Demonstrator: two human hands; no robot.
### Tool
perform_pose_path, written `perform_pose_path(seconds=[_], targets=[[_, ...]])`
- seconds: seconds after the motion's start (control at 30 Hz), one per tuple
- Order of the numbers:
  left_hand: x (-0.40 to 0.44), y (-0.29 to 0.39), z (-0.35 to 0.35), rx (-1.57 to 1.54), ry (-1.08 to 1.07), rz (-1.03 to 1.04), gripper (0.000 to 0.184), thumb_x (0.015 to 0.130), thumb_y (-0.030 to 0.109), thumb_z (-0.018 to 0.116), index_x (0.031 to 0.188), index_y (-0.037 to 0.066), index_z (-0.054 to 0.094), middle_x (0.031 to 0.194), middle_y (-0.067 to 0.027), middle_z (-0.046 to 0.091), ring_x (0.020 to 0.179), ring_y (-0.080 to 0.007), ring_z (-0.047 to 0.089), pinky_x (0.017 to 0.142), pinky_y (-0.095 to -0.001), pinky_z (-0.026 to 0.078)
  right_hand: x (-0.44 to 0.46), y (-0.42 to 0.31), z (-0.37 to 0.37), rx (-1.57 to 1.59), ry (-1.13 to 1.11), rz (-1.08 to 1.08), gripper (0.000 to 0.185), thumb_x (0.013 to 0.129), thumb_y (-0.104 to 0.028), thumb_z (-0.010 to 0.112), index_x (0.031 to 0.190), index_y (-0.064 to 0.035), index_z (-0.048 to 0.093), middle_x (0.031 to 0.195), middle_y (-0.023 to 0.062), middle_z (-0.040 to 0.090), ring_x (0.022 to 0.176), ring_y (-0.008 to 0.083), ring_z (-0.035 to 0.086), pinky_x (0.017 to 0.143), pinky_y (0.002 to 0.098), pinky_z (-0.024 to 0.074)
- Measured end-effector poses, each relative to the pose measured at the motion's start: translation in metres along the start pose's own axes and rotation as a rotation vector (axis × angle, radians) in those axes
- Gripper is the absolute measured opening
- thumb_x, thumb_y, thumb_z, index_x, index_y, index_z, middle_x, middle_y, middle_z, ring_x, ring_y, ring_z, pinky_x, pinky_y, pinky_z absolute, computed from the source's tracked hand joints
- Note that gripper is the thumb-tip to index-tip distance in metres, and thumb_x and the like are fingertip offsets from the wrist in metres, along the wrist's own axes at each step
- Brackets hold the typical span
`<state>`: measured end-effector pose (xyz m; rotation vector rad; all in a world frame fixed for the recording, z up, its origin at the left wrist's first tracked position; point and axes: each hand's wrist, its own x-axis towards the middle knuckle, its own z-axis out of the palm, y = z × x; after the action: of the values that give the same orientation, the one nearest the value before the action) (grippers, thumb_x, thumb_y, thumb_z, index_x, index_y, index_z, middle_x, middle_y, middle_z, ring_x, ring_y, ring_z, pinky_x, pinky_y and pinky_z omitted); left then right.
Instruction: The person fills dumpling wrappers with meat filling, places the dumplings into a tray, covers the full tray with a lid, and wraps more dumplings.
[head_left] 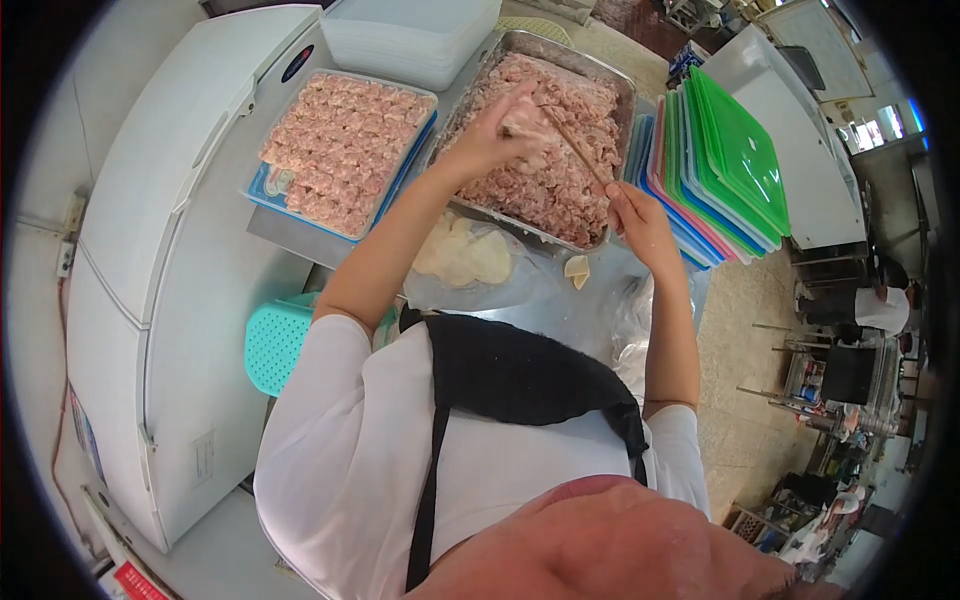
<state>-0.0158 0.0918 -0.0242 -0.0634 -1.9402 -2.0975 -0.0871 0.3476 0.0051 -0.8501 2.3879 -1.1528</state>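
Observation:
Above the ground meat (575,185) my left hand (495,138) is cupped with its fingers partly curled, and a pale, thin dough wrapper (522,128) appears to lie in it, partly hidden. My right hand (640,222) grips the near end of a thin wooden stick (575,148), whose far tip reaches toward my left hand. The meat fills a deep metal pan (625,80). Nearer my body, a pile of round dough wrappers (465,255) rests on clear plastic, and a small loose wrapper piece (577,270) lies by the pan's edge.
Left of the pan, a tray of meat dumplings (340,140) in tight rows sits beside a white chest freezer (180,230). Clear containers (410,40) are stacked behind. Colored plastic lids (735,150) stand at right. A turquoise basket (275,345) hangs low left. Another person (880,308) is far right.

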Motion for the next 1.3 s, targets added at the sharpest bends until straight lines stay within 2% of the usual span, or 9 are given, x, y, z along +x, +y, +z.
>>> perform_pose_path(seconds=[0.07, 0.17, 0.27, 0.37, 0.57, 0.77, 0.97, 1.17, 1.3], targets=[[0.006, -0.002, -0.012, 0.515, -0.035, 0.209, 0.076, 0.075, 0.018, 0.077, 0.14, 0.017, 0.037, 0.146, -0.0149, 0.035, 0.128, -0.0241, 0.045, 0.101, -0.039, 0.042, -0.008, -0.013, -0.002, 0.024, -0.042, -0.014, 0.031, 0.098, -0.029, 0.05, 0.108, -0.0037, 0.066, 0.062, -0.0045, 0.044, 0.054, 0.0054, 0.04, 0.05, 0.0224, 0.0333], [0.01, -0.002, -0.021, 0.618, -0.122, 0.377, 0.073, 0.073, 0.019, 0.079, 0.135, 0.009, 0.043, 0.137, -0.0118, 0.047, 0.118, -0.0183, 0.052, 0.097, -0.0328, 0.044, -0.019, -0.035, -0.003, -0.084, -0.067, -0.08, 0.031, 0.097, -0.027, 0.053, 0.108, -0.0015, 0.066, 0.066, 0.0007, 0.054, 0.06, 0.0083, 0.049, 0.056, 0.024, 0.0406], [0.012, -0.003, -0.03, 0.296, -0.251, -0.093, 0.06, 0.073, 0.015, 0.078, 0.126, 0.003, 0.053, 0.119, -0.0082, 0.061, 0.104, -0.0151, 0.058, 0.09, -0.0304, 0.048, -0.02, -0.042, 0.016, -0.242, 0.113, -0.281, 0.03, 0.094, -0.024, 0.057, 0.108, 0.0011, 0.065, 0.08, 0.0109, 0.066, 0.073, 0.0175, 0.061, 0.068, 0.0293, 0.0474], [0.016, -0.004, -0.041, 0.277, -0.322, -0.02, 0.05, 0.074, 0.013, 0.077, 0.118, 0.0, 0.058, 0.106, -0.0075, 0.066, 0.095, -0.0135, 0.061, 0.085, -0.0281, 0.049, -0.015, -0.04, 0.033, -0.277, 0.132, -0.319, 0.028, 0.091, -0.023, 0.059, 0.106, -0.0002, 0.064, 0.096, 0.0202, 0.066, 0.082, 0.0356, 0.063, 0.071, 0.0363, 0.0493], [0.02, -0.005, -0.045, 0.276, -0.262, -0.168, 0.049, 0.08, 0.009, 0.069, 0.126, 0.002, 0.053, 0.116, -0.0067, 0.064, 0.1, -0.0134, 0.06, 0.087, -0.0276, 0.049, 0.004, -0.002, 0.032, -0.447, 0.28, -0.212, 0.032, 0.095, -0.026, 0.056, 0.109, 0.0015, 0.063, 0.092, 0.0163, 0.067, 0.084, 0.0263, 0.064, 0.076, 0.0336, 0.0481], [0.014, -0.002, -0.037, 0.417, -0.177, 0.226, 0.078, 0.08, 0.015, 0.072, 0.146, 0.016, 0.031, 0.128, -0.0128, 0.057, 0.11, -0.0227, 0.058, 0.093, -0.0324, 0.045, -0.007, 0.016, 0.046, 0.034, -0.066, 0.256, 0.04, 0.098, -0.036, 0.048, 0.101, 0.0003, 0.065, 0.082, 0.0161, 0.064, 0.073, 0.0228, 0.061, 0.067, 0.0329, 0.0464], [0.018, -0.016, -0.032, 0.474, -0.093, 0.346, 0.085, 0.079, 0.018, 0.074, 0.149, 0.016, 0.025, 0.128, -0.0117, 0.057, 0.109, -0.0235, 0.059, 0.094, -0.0319, 0.045, -0.011, -0.008, 0.052, -0.086, 0.319, 0.075, 0.039, 0.097, -0.034, 0.048, 0.098, 0.0015, 0.064, 0.073, 0.0165, 0.059, 0.072, 0.0295, 0.06, 0.066, 0.0357, 0.0463], [0.019, -0.009, -0.025, -0.063, -0.216, -0.387, 0.079, 0.081, 0.009, 0.071, 0.147, 0.014, 0.028, 0.119, -0.0022, 0.059, 0.1, -0.01, 0.056, 0.075, -0.0292, 0.05, 0.005, -0.006, 0.068, -0.501, 0.504, -0.264, 0.03, 0.096, -0.026, 0.048, 0.11, -0.0036, 0.062, 0.095, 0.023, 0.064, 0.089, 0.0408, 0.061, 0.074, 0.0429, 0.0494], [0.018, -0.018, -0.031, -0.029, -0.23, -0.076, 0.083, 0.078, 0.007, 0.071, 0.148, 0.013, 0.026, 0.118, -0.0021, 0.059, 0.104, -0.0123, 0.056, 0.085, -0.0292, 0.048, 0.008, 0.044, 0.041, -0.561, 0.258, 0.089, 0.029, 0.095, -0.025, 0.049, 0.11, -0.0039, 0.063, 0.104, 0.0248, 0.062, 0.094, 0.0417, 0.06, 0.076, 0.0427, 0.0495]])
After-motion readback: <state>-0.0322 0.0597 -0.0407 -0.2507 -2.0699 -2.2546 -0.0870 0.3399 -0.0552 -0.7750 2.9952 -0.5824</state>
